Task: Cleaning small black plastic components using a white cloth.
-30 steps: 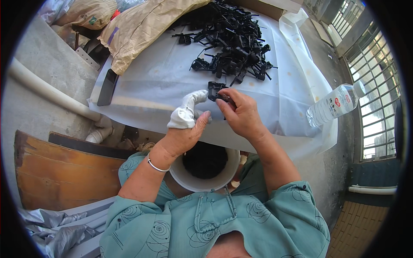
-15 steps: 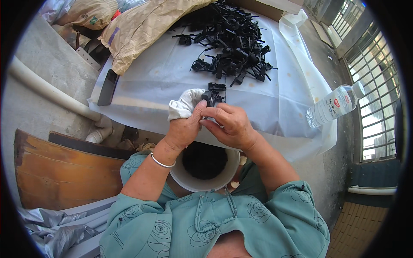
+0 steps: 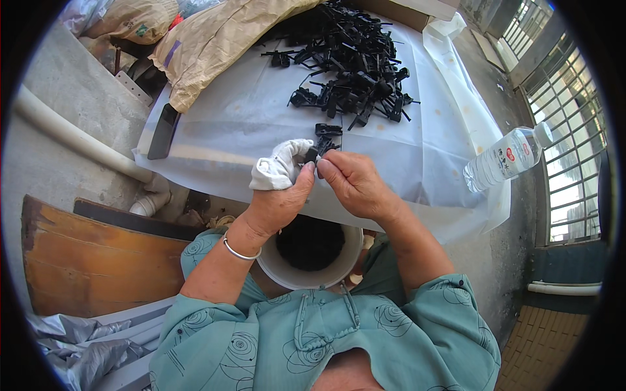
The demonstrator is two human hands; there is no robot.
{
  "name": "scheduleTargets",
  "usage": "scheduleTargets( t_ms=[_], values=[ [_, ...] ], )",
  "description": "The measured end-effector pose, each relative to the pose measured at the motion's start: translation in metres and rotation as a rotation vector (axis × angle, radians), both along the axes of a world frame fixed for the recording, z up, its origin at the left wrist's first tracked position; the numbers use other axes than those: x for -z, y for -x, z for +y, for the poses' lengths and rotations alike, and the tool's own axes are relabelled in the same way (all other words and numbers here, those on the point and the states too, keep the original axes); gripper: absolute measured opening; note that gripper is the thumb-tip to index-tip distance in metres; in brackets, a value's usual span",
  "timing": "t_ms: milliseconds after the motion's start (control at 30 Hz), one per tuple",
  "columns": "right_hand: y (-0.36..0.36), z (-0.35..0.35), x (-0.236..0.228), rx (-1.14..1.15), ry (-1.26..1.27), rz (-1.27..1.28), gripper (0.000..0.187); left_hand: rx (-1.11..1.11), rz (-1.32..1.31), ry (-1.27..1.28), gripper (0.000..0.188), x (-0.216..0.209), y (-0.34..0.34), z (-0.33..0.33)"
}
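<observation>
My left hand (image 3: 279, 205), its fingers covered by a white cloth glove (image 3: 274, 172), grips a small black plastic part (image 3: 312, 154) at the table's front edge. The thumb is bare. From the other side my right hand (image 3: 360, 188) pinches at the same part, thumb and forefinger pressed together; what lies between those fingertips is mostly hidden. Just beyond them, another black piece (image 3: 328, 130) rests on the sheet. Farther back spreads a heap of similar black plastic parts (image 3: 365, 81). Below my hands, a white bucket (image 3: 354, 253) between my legs holds a dark mass.
White plastic sheeting (image 3: 222, 143) covers the table. A water bottle (image 3: 502, 159) lies tilted at the right. Brown paper (image 3: 222, 45) and a dark flat object (image 3: 163, 133) are on the left. A curved wooden board (image 3: 104, 260) and a pipe (image 3: 78, 140) stand beside the table.
My right hand has moved up slightly, its fingers now closed tighter at the part's upper end. My left hand has turned a little and shifted slightly left.
</observation>
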State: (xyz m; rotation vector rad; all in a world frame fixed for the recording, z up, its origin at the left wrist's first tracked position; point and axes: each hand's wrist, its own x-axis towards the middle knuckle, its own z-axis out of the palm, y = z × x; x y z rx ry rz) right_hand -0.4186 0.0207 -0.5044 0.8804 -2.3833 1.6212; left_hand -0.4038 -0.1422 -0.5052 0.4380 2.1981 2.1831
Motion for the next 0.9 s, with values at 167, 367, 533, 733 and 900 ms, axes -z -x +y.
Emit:
scheduleTargets(
  t_ms=[167,367,533,733,900],
  values=[
    [-0.003,-0.006,0.000,0.005,0.007,-0.199,0.024,-0.143,0.455,0.359,0.029,-0.002,-0.004,0.000],
    [-0.010,-0.021,0.012,0.035,0.136,-0.311,0.026,-0.147,0.427,0.505,0.030,-0.007,-0.013,-0.003],
    [-0.009,-0.008,-0.008,-0.044,0.175,-0.216,0.021,-0.043,0.254,0.135,0.028,-0.006,-0.006,-0.007],
    [0.004,0.004,0.009,0.009,-0.051,0.242,0.010,0.057,-0.209,-0.210,0.022,-0.015,0.000,-0.014],
    [-0.001,0.003,-0.004,0.028,0.106,0.064,0.011,0.098,-0.061,0.082,0.028,-0.015,-0.002,-0.011]
  ],
)
